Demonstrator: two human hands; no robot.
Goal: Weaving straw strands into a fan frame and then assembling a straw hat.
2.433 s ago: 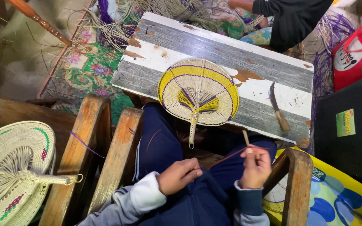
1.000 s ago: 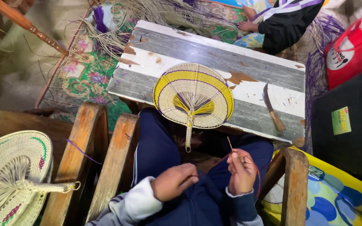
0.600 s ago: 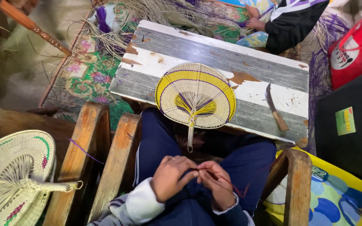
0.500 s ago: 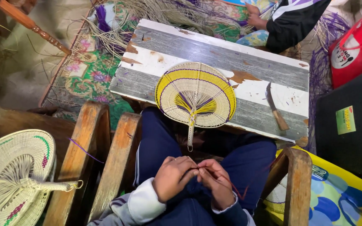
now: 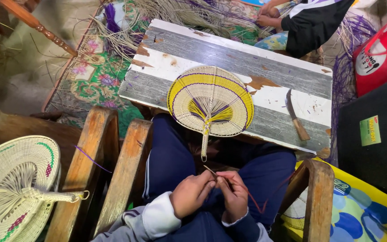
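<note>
My left hand [image 5: 192, 194] and my right hand [image 5: 234, 192] meet over my lap, fingertips pinched together on a thin straw strand [image 5: 212, 172] that sticks up between them. A reddish-purple thread [image 5: 256, 204] trails from my right hand across my dark blue trousers. A woven yellow and purple hand fan [image 5: 210, 102] lies on the near edge of the low painted table [image 5: 265, 58], its handle hanging over the edge toward my knees. A knife with a wooden handle [image 5: 295, 115] lies on the table to the right of the fan.
A second woven fan [image 5: 14, 183] rests at the lower left beside the wooden chair arm [image 5: 85, 166]. Another chair arm [image 5: 316, 197] stands at right. Another person [image 5: 310, 20] works with straw beyond the table. Loose straw [image 5: 180, 9], a patterned mat, a red bag [image 5: 381, 49] and a black box [image 5: 377, 130] surround the table.
My right hand, which held the strand up apart from the left, has come in to meet my left hand over my lap. The fan and knife have not moved.
</note>
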